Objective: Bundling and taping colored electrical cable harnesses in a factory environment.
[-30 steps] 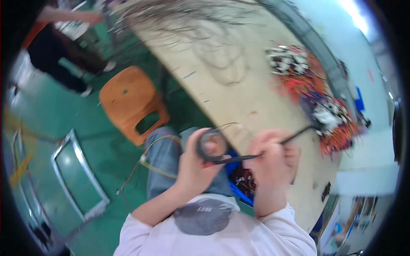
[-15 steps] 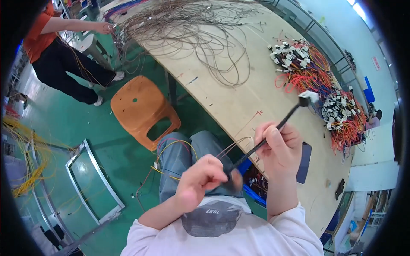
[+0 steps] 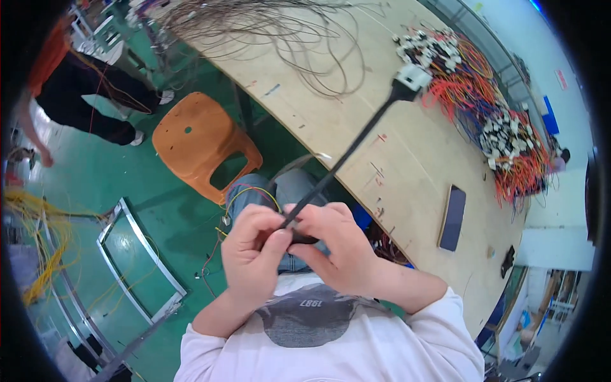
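Observation:
A black, tape-wrapped wire harness (image 3: pixel 356 143) slants up and away from my hands to a white connector (image 3: pixel 414 77) at its far end, above the table. My left hand (image 3: pixel 251 248) pinches its near end between thumb and fingers. Close against it, my right hand (image 3: pixel 337 248) is closed with thumb and fingertips at the same end. A dark piece (image 3: pixel 304 239) shows between the two hands; whether it is tape or part of the harness is unclear. Thin brown wires (image 3: pixel 299 162) hang behind the harness near my knees.
Brown wires (image 3: pixel 273 32) spread over the table (image 3: pixel 331 121). Bundled harnesses with white connectors (image 3: pixel 509 137) lie along its right side, with a dark phone (image 3: pixel 452 218) nearer me. An orange stool (image 3: pixel 197 137) and metal frame (image 3: pixel 140 254) stand left. A person (image 3: pixel 83 95) stands far left.
My right hand has come down and left to meet my left hand at the harness's near end. The connector end has swung up and left. The other person's arm has dropped from the wires.

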Demonstrator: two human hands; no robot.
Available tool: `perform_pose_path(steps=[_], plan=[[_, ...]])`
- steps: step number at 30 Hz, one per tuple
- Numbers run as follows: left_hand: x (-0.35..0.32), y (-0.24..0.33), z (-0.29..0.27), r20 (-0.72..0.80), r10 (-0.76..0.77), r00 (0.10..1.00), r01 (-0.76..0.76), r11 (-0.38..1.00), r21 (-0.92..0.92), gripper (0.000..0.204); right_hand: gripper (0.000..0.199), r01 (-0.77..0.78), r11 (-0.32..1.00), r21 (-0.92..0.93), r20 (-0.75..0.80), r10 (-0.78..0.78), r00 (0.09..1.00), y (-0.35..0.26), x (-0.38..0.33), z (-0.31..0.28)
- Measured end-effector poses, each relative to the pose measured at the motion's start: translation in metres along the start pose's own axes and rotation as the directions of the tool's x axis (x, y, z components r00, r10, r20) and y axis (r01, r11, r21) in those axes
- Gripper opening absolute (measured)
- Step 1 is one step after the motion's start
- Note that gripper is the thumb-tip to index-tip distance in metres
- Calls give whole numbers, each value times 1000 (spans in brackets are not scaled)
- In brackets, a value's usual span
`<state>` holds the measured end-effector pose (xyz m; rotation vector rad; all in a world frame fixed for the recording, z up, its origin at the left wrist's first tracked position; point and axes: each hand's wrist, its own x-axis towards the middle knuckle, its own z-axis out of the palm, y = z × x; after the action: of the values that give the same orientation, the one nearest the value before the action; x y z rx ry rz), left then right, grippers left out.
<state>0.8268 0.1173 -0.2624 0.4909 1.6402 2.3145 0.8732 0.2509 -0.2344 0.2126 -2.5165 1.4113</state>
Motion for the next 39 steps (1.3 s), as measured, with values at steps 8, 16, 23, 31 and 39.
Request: perform_pose_path(steps=[8, 16, 23, 31, 39], plan=[[-15, -3, -21, 292, 381, 877, -474, 589, 654, 16, 14, 17, 1000, 15, 276, -20, 961, 3, 2, -4], [-27, 28, -57, -52, -242, 969, 217, 932, -291, 10, 7, 63, 986, -155, 468, 17, 883, 38, -18, -56], [-8, 22, -126, -628, 240, 740, 32, 921, 389, 12, 19, -641, 636, -429, -462, 456, 761, 110, -28, -162], [-57, -29, -218, -856, -163, 490, 136, 985, -110, 15, 40, -379, 59, -924, -289, 541, 790, 102, 3, -123], [-133, -186, -226, -343, -893, 290, 82, 381, -921, 14, 45, -268, 884, -382, 276, 386, 880, 98, 45, 63]])
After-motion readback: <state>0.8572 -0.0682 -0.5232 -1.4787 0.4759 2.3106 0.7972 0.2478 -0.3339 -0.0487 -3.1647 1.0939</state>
